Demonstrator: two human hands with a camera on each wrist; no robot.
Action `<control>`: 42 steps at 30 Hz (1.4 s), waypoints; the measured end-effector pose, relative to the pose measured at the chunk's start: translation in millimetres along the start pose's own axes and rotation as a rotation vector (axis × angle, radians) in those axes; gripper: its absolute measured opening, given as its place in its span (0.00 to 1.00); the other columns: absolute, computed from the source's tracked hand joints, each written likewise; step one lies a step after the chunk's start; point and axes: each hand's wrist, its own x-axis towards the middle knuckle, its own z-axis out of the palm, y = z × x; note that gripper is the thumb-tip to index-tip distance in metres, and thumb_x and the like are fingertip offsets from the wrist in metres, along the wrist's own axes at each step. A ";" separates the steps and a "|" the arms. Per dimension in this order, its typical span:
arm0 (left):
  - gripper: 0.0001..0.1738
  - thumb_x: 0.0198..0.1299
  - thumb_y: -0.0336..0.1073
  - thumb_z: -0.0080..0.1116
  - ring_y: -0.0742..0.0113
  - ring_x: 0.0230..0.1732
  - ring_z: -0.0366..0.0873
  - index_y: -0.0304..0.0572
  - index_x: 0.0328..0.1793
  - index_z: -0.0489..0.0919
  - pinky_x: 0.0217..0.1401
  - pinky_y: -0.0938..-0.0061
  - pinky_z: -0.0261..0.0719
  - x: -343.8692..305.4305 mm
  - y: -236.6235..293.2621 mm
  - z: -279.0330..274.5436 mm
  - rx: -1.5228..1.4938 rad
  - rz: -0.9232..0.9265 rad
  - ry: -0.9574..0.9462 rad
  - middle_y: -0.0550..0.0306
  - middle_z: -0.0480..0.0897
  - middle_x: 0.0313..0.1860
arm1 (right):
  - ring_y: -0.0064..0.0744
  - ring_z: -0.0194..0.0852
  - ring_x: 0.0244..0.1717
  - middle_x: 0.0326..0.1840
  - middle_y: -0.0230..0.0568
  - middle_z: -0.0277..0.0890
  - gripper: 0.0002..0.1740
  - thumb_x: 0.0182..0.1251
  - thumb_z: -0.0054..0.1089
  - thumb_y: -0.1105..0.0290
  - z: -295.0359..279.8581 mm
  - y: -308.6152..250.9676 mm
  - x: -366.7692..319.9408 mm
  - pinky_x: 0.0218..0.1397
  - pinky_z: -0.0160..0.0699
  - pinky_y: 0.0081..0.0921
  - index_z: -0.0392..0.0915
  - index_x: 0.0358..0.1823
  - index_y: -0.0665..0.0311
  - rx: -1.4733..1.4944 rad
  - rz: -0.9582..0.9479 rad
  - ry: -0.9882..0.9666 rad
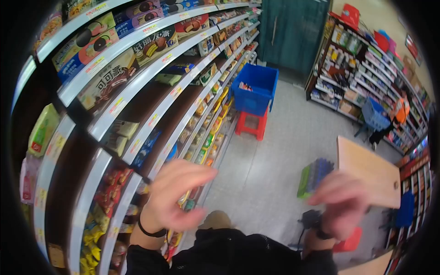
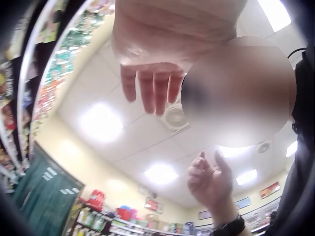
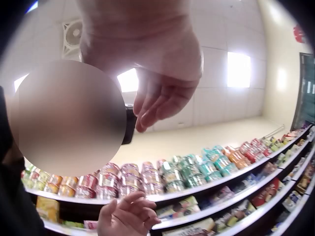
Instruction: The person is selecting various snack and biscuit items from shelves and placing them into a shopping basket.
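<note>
My left hand (image 1: 172,192) is raised in front of the snack shelves (image 1: 158,123), fingers loosely bent and thumb apart, with nothing in it. In the left wrist view its fingers (image 2: 160,91) hang slightly curved. Out over the aisle floor is my right hand (image 1: 341,201), likewise held up with loosely bent fingers and holding nothing. Boxes of chocolate pies (image 1: 156,43) stand on the upper shelf ahead of the left hand. Bagged snacks (image 1: 112,188) fill lower shelves beside it. Neither hand touches any goods.
A blue basket (image 1: 252,103) sits on a red stool (image 1: 252,126) by the shelf end. Right of the aisle are a wooden board (image 1: 366,174) and a green and grey crate (image 1: 314,176). A person in orange (image 1: 401,112) stands near another blue basket (image 1: 376,114). Green doors (image 1: 293,36) close the far end.
</note>
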 end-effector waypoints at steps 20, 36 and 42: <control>0.30 0.57 0.39 0.70 0.38 0.70 0.71 0.31 0.63 0.76 0.73 0.51 0.68 281.2 -527.5 184.4 0.223 -0.341 -0.098 0.38 0.77 0.66 | 0.57 0.81 0.59 0.56 0.56 0.83 0.38 0.60 0.71 0.44 -108.7 553.9 0.8 0.61 0.81 0.47 0.78 0.61 0.67 -0.925 1.167 -0.935; 0.41 0.57 0.37 0.62 0.33 0.82 0.55 0.33 0.78 0.66 0.82 0.38 0.45 306.6 -676.3 259.4 1.211 -0.711 0.218 0.39 0.66 0.81 | 0.46 0.87 0.37 0.37 0.46 0.87 0.22 0.60 0.73 0.52 -188.4 940.3 194.8 0.43 0.84 0.39 0.86 0.43 0.64 -0.285 1.010 -0.549; 0.38 0.59 0.30 0.58 0.36 0.80 0.58 0.28 0.77 0.64 0.83 0.41 0.44 324.8 -681.0 268.0 1.561 -0.673 0.246 0.36 0.70 0.74 | 0.51 0.88 0.44 0.39 0.52 0.88 0.25 0.58 0.70 0.47 -184.6 1145.1 232.4 0.50 0.85 0.43 0.88 0.42 0.64 -0.432 1.228 -0.680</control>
